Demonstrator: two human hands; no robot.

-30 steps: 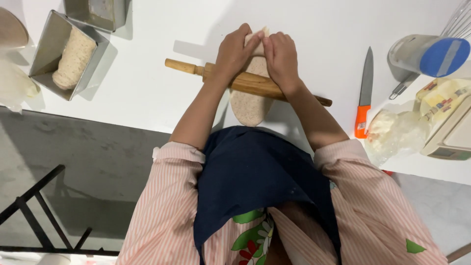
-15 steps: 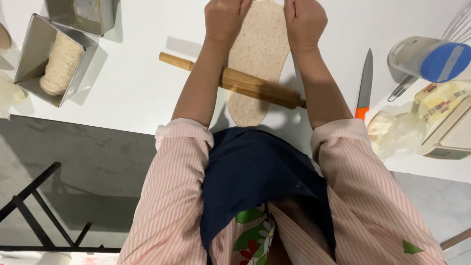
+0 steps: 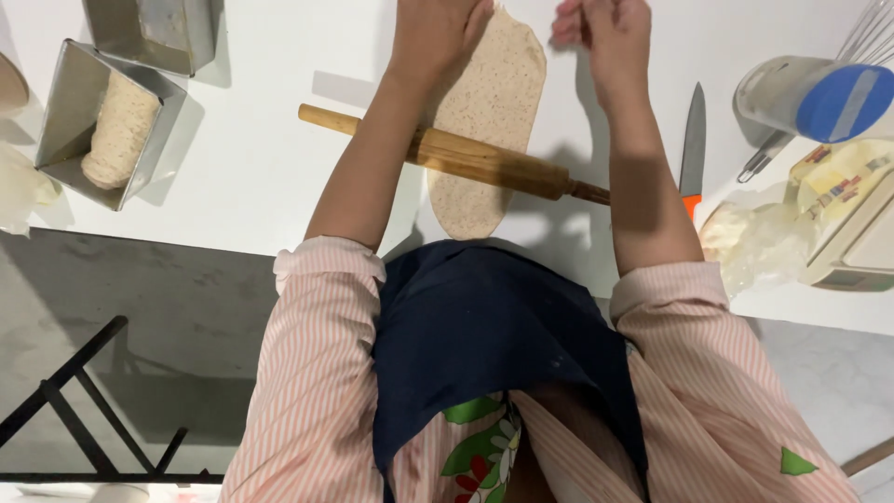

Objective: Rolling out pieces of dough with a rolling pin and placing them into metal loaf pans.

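A long, flat, speckled oval of dough (image 3: 491, 121) lies on the white table (image 3: 251, 168). The left hand (image 3: 438, 28) presses flat on its far end; the right hand (image 3: 605, 23) hovers loosely curled, holding nothing. A wooden rolling pin (image 3: 466, 158) rests across the dough. An orange-handled knife (image 3: 691, 149) lies right, a dough-filled metal loaf tin (image 3: 70, 112) left.

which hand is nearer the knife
Right. The right hand is raised just left of the knife, above its tip. The left hand rests on the far end of the dough, farther from the blade.
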